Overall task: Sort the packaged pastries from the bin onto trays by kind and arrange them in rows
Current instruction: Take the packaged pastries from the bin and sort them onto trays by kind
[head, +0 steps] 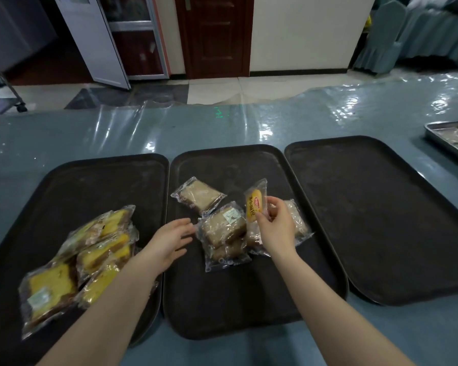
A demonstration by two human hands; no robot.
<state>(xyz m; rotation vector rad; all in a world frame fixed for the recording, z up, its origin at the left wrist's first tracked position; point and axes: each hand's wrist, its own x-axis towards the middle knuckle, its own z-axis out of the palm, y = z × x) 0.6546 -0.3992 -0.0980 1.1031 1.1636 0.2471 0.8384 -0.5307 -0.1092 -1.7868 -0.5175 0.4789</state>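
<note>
Three dark trays lie side by side. The left tray [95, 175] carries a loose pile of yellow cake packets [95, 249]. On the middle tray [249, 165] lie several brown cake packets [224, 224], one apart [198, 198] toward the back. The right tray [381, 207] holds nothing. My right hand [276, 225] pinches a small orange-labelled bun packet [255, 204], held upright above the brown packets. My left hand [171, 240] hovers with fingers spread over the gap between left and middle trays, just left of the brown packets.
A metal tray [450, 140] sits at the table's far right edge. The table [222, 125] is covered in blue cloth under clear plastic. Beyond it are a tiled floor, a brown door, a cabinet and covered chairs.
</note>
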